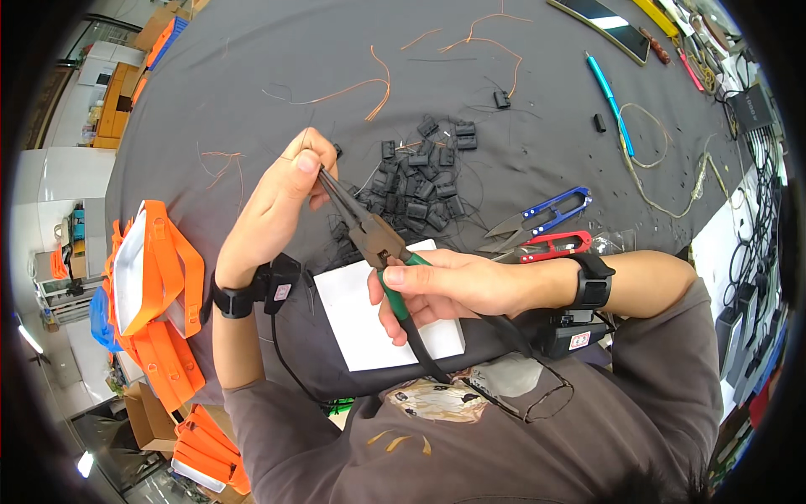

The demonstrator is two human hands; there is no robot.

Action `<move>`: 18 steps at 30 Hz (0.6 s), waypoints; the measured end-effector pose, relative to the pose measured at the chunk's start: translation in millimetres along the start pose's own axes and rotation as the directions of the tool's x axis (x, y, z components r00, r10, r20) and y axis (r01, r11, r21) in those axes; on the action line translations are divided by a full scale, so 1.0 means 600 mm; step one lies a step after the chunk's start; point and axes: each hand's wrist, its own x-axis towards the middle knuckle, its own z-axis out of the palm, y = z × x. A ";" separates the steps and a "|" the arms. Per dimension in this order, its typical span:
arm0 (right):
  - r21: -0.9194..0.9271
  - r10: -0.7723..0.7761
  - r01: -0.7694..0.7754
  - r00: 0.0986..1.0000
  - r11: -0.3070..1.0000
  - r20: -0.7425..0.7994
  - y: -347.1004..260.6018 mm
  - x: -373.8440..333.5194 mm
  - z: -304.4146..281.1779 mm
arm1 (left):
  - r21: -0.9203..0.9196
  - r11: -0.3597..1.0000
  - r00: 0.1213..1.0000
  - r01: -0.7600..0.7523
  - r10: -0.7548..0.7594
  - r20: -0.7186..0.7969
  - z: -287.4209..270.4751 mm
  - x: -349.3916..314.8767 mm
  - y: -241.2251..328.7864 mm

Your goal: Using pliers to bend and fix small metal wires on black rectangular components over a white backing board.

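Note:
My right hand (437, 290) is closed round the green handles of long-nose pliers (369, 233), whose dark jaws point up and to the left. Their tips reach the thumb and fingers of my left hand (281, 193), which are pinched together. Whatever sits in that pinch is too small and hidden to name. Beyond the pliers lies a heap of small black plastic pieces (416, 189) with thin dark strands among them. Under my right hand is a white block or pad (357, 336) on the dark cloth.
Blue-handled snips (554, 210) and red-handled snips (558, 245) lie right of the heap. Copper-coloured wires (382, 88) are scattered farther back. A blue pen (609, 97) and a phone (604, 25) lie far right. Orange straps (164, 277) hang at the left edge.

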 end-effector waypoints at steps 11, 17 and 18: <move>0.076 0.046 -0.048 0.999 0.996 0.021 -0.007 -0.001 -0.001 | -0.441 0.897 0.961 0.023 -0.141 -0.237 0.022 -0.028 -0.037; 0.079 0.059 -0.060 0.998 0.995 0.010 -0.005 -0.001 -0.002 | -0.430 0.902 0.950 0.038 -0.166 -0.265 0.028 -0.026 -0.038; 0.075 0.054 -0.055 0.998 0.996 0.010 -0.005 -0.001 -0.001 | -0.438 0.898 0.943 0.026 -0.168 -0.287 0.032 -0.025 -0.036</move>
